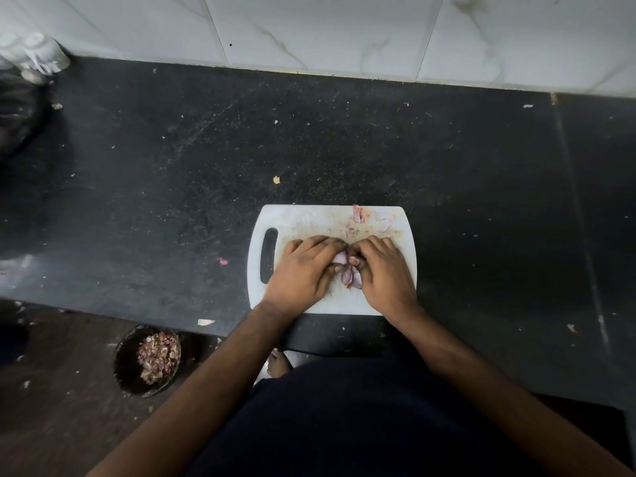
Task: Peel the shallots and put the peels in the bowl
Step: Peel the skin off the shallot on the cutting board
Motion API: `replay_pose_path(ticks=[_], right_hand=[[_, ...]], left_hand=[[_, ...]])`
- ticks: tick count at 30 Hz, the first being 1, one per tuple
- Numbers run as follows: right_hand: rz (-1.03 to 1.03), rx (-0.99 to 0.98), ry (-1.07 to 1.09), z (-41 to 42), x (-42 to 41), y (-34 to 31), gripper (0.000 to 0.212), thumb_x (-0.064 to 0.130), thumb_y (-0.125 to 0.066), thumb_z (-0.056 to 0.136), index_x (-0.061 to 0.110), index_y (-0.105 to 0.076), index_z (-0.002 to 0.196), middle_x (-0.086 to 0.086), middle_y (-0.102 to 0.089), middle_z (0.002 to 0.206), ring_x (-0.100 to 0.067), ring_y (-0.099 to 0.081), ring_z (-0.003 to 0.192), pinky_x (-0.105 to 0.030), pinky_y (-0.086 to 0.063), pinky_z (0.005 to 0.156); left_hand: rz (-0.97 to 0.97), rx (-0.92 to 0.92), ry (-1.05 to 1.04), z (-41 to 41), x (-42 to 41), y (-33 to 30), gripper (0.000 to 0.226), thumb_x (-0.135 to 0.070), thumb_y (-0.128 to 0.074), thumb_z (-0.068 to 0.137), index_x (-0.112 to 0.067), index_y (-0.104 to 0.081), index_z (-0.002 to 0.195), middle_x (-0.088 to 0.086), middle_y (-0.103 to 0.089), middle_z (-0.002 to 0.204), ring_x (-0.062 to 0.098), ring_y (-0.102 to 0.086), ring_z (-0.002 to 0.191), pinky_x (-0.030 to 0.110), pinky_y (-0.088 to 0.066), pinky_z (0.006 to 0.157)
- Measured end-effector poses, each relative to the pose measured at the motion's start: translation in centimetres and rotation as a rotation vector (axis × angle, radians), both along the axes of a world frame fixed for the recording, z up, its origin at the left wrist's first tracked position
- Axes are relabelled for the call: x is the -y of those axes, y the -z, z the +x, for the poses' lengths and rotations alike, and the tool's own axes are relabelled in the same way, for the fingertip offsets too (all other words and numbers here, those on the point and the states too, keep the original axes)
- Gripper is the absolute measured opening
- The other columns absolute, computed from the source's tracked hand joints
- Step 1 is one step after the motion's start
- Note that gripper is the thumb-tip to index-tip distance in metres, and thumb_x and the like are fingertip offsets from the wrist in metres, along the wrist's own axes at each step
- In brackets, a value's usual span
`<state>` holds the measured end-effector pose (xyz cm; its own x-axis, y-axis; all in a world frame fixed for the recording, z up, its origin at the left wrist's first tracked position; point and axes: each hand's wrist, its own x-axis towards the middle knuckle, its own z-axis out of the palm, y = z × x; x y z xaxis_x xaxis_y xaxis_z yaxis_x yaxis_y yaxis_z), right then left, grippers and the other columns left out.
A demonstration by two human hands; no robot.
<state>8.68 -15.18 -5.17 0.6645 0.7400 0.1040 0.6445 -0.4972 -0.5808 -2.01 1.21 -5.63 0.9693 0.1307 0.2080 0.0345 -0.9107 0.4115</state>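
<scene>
Head view looks straight down on a long black stone counter (344, 142) that runs under a pale tiled wall (344, 25). From where the person stands at its near edge, most of that counter is flecked with small scraps.

Next in size is the white cutting board (309, 220), set near the front edge with its handle slot to the person's left. Below the counter on the person's left, down at floor level, sits the dark bowl (124, 359), and it already holds a fair heap of reddish-brown peels (159, 356). That heap suggests a good part of the job is behind them.

Both hands meet over the middle of the board. The left hand (303, 266) and the right hand (382, 266) each have their fingers curled in around a small purple shallot (341, 258), pinching it between them; I take this to be peeling in progress. A few more purple pieces (351, 278) lie just below, between the hands, touching or nearly so.

Smaller still, loose pink skins (359, 215) lie on the far part of the board, and one stray scrap (222, 260) sits on the counter just left of it. Those have yet to go into the bowl. How many shallots remain unpeeled I cannot tell.
</scene>
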Motion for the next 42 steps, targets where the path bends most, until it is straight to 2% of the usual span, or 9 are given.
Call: replay_pose_path(ticks=[6, 10, 13, 17, 19, 25, 32, 38, 42], right_hand=[[0.05, -0.04, -0.021, 0.0, -0.1, 0.1, 0.011, 0.012, -0.054, 0.095, 0.02, -0.06, 0.1, 0.008, -0.061, 0.099, -0.019, -0.053, 0.095, -0.041, -0.046, 0.082], [0.184, -0.184, -0.038, 0.5, 0.9, -0.5, 0.015, 0.021, -0.049, 0.098, 0.015, -0.061, 0.094, 0.01, -0.059, 0.09, -0.01, -0.051, 0.089, -0.034, -0.043, 0.081], [0.198, -0.232, -0.003, 0.9, 1.5, -0.7, 0.01, 0.008, -0.057, 0.097, 0.014, -0.063, 0.093, 0.011, -0.059, 0.09, -0.009, -0.052, 0.091, -0.028, -0.043, 0.082], [0.169, -0.248, 0.071, 0.6, 1.4, -0.5, 0.038, -0.005, -0.052, 0.094, 0.018, -0.067, 0.12, 0.006, -0.068, 0.116, -0.01, -0.06, 0.113, -0.024, -0.048, 0.099], [0.193, -0.253, 0.094, 0.4, 1.3, -0.7, 0.032, 0.003, -0.052, 0.099, 0.018, -0.065, 0.124, 0.006, -0.068, 0.121, -0.01, -0.06, 0.116, -0.028, -0.05, 0.1], [0.248, -0.208, 0.054, -0.1, -0.2, -1.1, 0.017, 0.035, -0.067, 0.094, 0.02, -0.066, 0.101, 0.013, -0.061, 0.101, -0.006, -0.061, 0.091, -0.029, -0.054, 0.081], [0.162, -0.14, 0.086, 0.2, -0.6, 0.0, 0.015, 0.028, -0.058, 0.097, 0.016, -0.065, 0.091, 0.007, -0.065, 0.088, -0.017, -0.058, 0.085, -0.045, -0.051, 0.077], [0.171, -0.138, -0.035, 0.2, -0.2, -0.2, 0.014, 0.025, -0.055, 0.096, 0.016, -0.065, 0.093, 0.018, -0.058, 0.088, -0.007, -0.052, 0.086, -0.041, -0.048, 0.081], [0.234, -0.284, 0.01, 0.6, 0.0, -0.5, 0.02, 0.029, -0.052, 0.099, 0.014, -0.066, 0.096, 0.013, -0.064, 0.09, -0.011, -0.059, 0.086, -0.037, -0.051, 0.079]], left_hand=[[0.033, -0.085, -0.007, 0.7, -0.3, 0.1, 0.046, -0.038, -0.034, 0.107, -0.019, -0.056, 0.143, -0.003, -0.062, 0.144, 0.02, -0.044, 0.148, 0.046, -0.034, 0.107], [0.012, -0.069, -0.064, 0.9, -1.2, -0.1, 0.045, -0.034, -0.035, 0.105, -0.022, -0.057, 0.142, -0.003, -0.061, 0.142, 0.022, -0.044, 0.144, 0.045, -0.035, 0.107], [0.001, -0.062, -0.042, 1.0, -1.5, -0.3, 0.045, -0.036, -0.033, 0.107, -0.023, -0.057, 0.142, -0.003, -0.062, 0.137, 0.022, -0.049, 0.136, 0.043, -0.037, 0.106], [-0.01, -0.059, -0.026, 1.0, -1.4, -0.4, 0.045, -0.035, -0.033, 0.107, -0.021, -0.057, 0.142, -0.002, -0.062, 0.132, 0.02, -0.051, 0.128, 0.039, -0.037, 0.102], [-0.002, -0.06, -0.006, 1.0, -1.3, -0.4, 0.044, -0.035, -0.034, 0.107, -0.021, -0.056, 0.142, -0.002, -0.061, 0.13, 0.019, -0.05, 0.124, 0.036, -0.034, 0.1], [0.018, -0.082, 0.027, 0.9, -1.2, -0.4, 0.045, -0.038, -0.034, 0.107, -0.019, -0.055, 0.142, 0.0, -0.06, 0.132, 0.02, -0.052, 0.126, 0.034, -0.033, 0.1], [0.032, -0.1, 0.015, 1.0, -0.8, -0.6, 0.045, -0.046, -0.04, 0.105, -0.019, -0.056, 0.137, -0.002, -0.062, 0.129, 0.018, -0.054, 0.124, 0.036, -0.036, 0.098], [-0.052, -0.12, 0.008, 1.0, -0.8, -0.8, 0.04, -0.044, -0.041, 0.104, -0.019, -0.057, 0.131, -0.003, -0.063, 0.129, 0.017, -0.056, 0.126, 0.037, -0.036, 0.103], [-0.08, -0.126, 0.033, 1.0, -1.0, -0.7, 0.038, -0.042, -0.04, 0.106, -0.021, -0.054, 0.135, -0.005, -0.062, 0.133, 0.015, -0.054, 0.129, 0.039, -0.035, 0.105]])
